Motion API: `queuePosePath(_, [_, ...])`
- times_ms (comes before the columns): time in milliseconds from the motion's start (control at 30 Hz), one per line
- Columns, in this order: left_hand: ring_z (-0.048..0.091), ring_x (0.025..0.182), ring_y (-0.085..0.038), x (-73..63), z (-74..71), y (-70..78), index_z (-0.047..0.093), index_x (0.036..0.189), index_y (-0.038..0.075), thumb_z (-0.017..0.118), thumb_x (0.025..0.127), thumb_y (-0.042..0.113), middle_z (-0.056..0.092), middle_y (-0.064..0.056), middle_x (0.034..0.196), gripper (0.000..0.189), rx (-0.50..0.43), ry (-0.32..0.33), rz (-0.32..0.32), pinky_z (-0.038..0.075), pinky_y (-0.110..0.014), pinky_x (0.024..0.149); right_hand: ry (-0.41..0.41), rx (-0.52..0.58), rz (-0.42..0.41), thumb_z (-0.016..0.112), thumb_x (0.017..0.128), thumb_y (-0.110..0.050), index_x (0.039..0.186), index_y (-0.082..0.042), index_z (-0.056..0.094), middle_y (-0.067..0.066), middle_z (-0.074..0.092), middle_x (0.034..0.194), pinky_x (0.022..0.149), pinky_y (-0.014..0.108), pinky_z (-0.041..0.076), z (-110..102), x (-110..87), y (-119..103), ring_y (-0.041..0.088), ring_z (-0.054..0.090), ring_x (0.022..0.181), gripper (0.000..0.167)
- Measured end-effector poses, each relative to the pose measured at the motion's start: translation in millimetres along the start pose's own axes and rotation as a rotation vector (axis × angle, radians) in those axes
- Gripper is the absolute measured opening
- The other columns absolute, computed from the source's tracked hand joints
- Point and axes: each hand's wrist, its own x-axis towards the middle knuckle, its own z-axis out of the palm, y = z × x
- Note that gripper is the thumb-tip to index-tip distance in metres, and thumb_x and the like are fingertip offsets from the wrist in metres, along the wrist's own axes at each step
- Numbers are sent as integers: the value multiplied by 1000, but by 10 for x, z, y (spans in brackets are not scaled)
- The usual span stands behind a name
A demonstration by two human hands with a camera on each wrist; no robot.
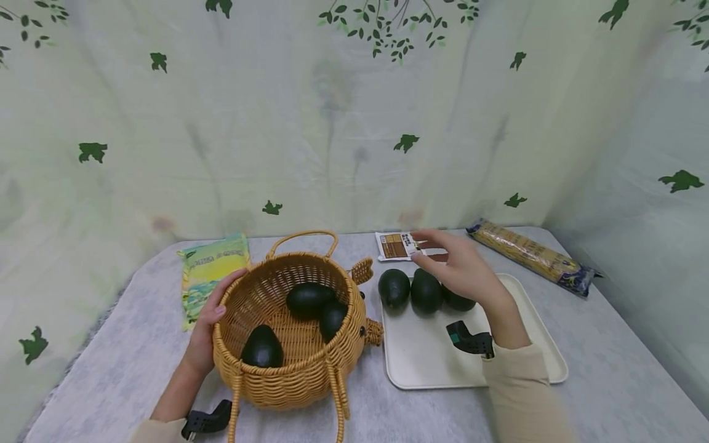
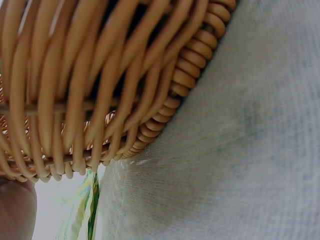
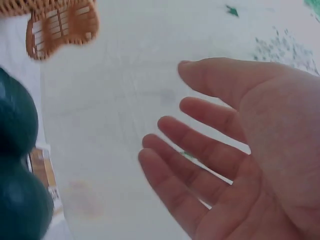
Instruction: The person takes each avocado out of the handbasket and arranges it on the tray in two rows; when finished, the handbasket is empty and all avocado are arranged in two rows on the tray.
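Observation:
My left hand [image 1: 213,311] holds the left side of a round wicker basket [image 1: 288,387], its thumb at the rim. Inside the basket lie three dark green avocados, one at the front left [image 1: 263,347], one at the back [image 1: 310,300] and one by the right wall [image 1: 332,320]. Above the back of a white tray [image 1: 426,363] hovers my right hand [image 1: 456,267], fingers spread and nothing between them. Three more avocados sit in a row along the tray's back edge: left [image 1: 394,288], middle [image 1: 426,292] and right [image 1: 457,300], the last partly hidden by the hand.
A yellow-green packet [image 1: 213,271] lies behind the basket's left side. At the back, a small brown-and-white pack [image 1: 394,246] is partly covered by the right hand. A long golden packet [image 1: 532,255] lies at the back right. A leaf-printed curtain [image 1: 332,123] hangs behind the table.

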Motion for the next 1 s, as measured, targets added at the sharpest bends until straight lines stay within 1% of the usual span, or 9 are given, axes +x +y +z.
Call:
queuePosePath(67, [41,141,-20,-7,0,0,27,163,11,22,102,17,38,-1,156,62,1,7,-6,43,-26,106,3,6,-36,68,100,-23,145,-8,57,13,61,143,100,49,53,41,27,-66,32,63,125,49])
queuePosePath(233, [40,140,-20,-8,5,4,28,162,11,22,101,18,37,-3,156,62,0,15,-3,43,-25,105,-7,44,-70,70,99,-25,143,-10,60,8,64,140,103,44,52,114,97,-221,25,64,125,47])
queuePosePath(300, [40,140,-20,-6,9,5,28,162,10,22,101,18,37,-3,155,62,0,21,-5,43,-24,105,-26,64,-84,70,99,-27,142,-12,60,6,65,138,104,43,51,146,133,-275,22,65,122,47])
queuePosePath(367, [40,140,-20,-5,10,6,28,162,10,22,101,18,37,-4,155,62,1,24,-8,43,-24,105,-44,77,-100,70,99,-28,142,-14,61,4,65,138,103,44,51,180,165,-330,22,66,120,46])
queuePosePath(467, [40,140,-21,-8,12,8,28,162,10,22,101,18,38,-4,155,61,1,27,-16,44,-24,105,-76,91,-126,70,99,-29,142,-15,61,2,64,139,103,45,52,233,206,-409,21,66,120,46])
queuePosePath(633, [41,140,-20,-13,3,8,28,162,11,22,102,18,38,-3,155,61,7,23,-17,43,-24,105,-135,90,-169,68,100,-26,144,-14,59,1,62,143,105,36,50,336,266,-519,19,60,130,46])
queuePosePath(700, [41,140,-20,-11,-2,4,27,163,11,22,102,18,38,-2,155,61,9,18,-16,43,-24,105,-155,101,-190,68,100,-24,144,-12,59,3,61,143,105,35,50,383,289,-548,19,58,132,46])
queuePosePath(867, [40,141,-20,0,-11,-16,25,163,9,21,103,18,38,-2,155,61,8,8,-6,43,-25,105,-193,108,-252,71,98,-21,141,-9,61,7,64,139,100,34,53,501,348,-634,22,62,128,46])
queuePosePath(1000, [40,141,-19,-4,-18,-32,25,163,7,21,103,18,38,-4,156,61,-1,1,11,42,-25,106,-236,102,-275,70,99,-23,141,-10,60,8,64,140,99,34,54,587,391,-737,22,63,127,46])
